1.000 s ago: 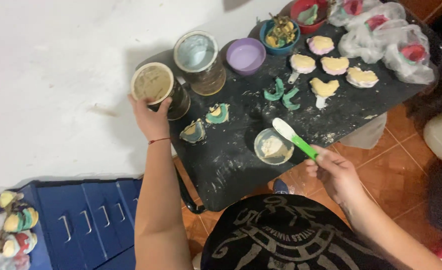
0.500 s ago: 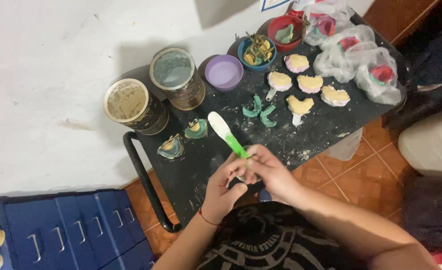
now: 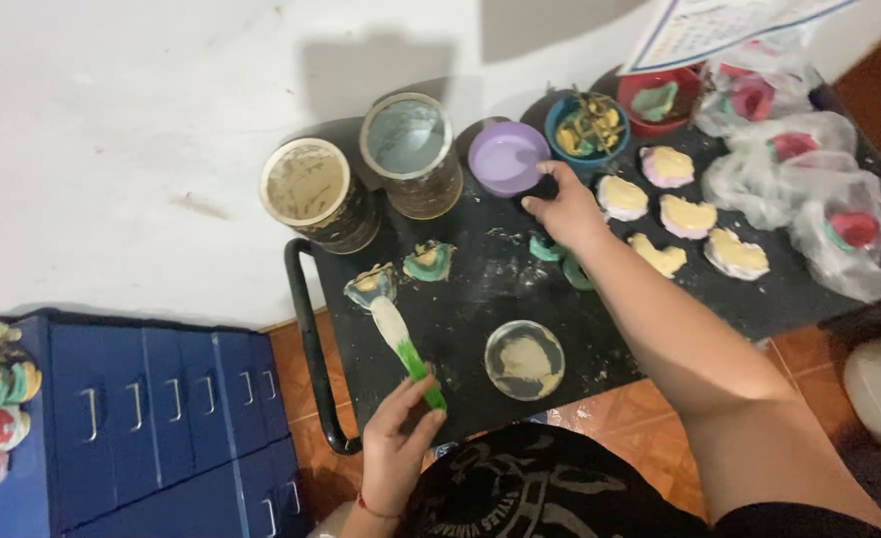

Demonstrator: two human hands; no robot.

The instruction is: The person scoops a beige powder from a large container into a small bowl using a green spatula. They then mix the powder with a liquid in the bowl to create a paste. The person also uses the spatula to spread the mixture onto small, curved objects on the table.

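Observation:
My left hand (image 3: 395,448) is closed round the green handle of a spatula (image 3: 400,344), whose pale, paste-coated blade points up over the black table (image 3: 470,299). My right hand (image 3: 565,204) reaches across the table, fingertips on the rim of a purple bowl (image 3: 505,157). A small round bowl of pale paste (image 3: 525,359) sits near the front edge between my arms. Green curved moulds (image 3: 550,254) lie partly hidden under my right wrist.
Two open tins (image 3: 306,189) (image 3: 408,144) stand at the table's back left. Two filled moulds (image 3: 400,271) lie in front of them. Several yellow-filled casts (image 3: 674,214), a blue bowl (image 3: 588,125), a red bowl (image 3: 659,98) and plastic bags (image 3: 819,189) crowd the right. A blue drawer cabinet (image 3: 151,408) stands left.
The spatula passed from my right hand to my left. My right hand then reached out to the purple bowl, and my left hand left the tin and drew back.

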